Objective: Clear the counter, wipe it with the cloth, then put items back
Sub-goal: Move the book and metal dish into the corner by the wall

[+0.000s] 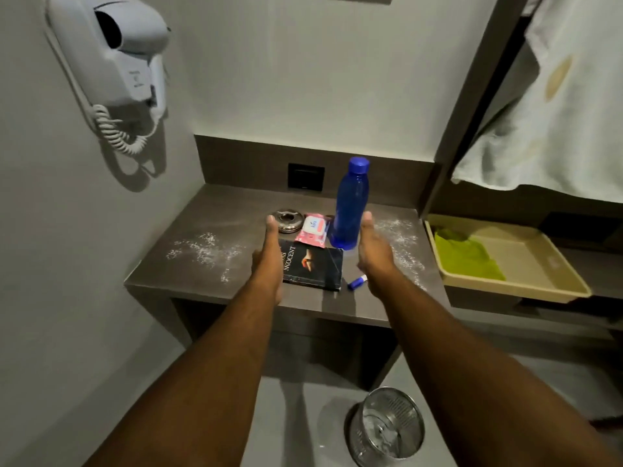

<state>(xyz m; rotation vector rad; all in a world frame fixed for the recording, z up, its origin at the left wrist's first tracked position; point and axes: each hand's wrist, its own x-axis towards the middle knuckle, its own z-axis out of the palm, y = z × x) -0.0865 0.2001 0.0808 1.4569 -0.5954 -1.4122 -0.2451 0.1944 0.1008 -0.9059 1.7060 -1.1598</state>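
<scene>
The dark counter (pixel 202 281) carries white powder (pixel 202 251) on its left and right parts. On it stand a tall blue bottle (pixel 350 203), a round metal ashtray (pixel 286 221), a pink wipes pack (pixel 313 230), a dark book (pixel 317 267) and a small blue tube (pixel 357 282). My left hand (pixel 269 254) hovers over the book's left edge, fingers out, holding nothing. My right hand (pixel 372 251) is held edge-on just right of the bottle, empty. A green cloth (pixel 465 254) lies in the beige tray (pixel 526 291) to the right.
A wall hair dryer (pixel 114 62) with coiled cord hangs at upper left. A black socket (pixel 306 176) sits in the back panel. A stained white towel (pixel 553 96) hangs at upper right. A metal waste bin (pixel 384 426) stands on the floor below the counter.
</scene>
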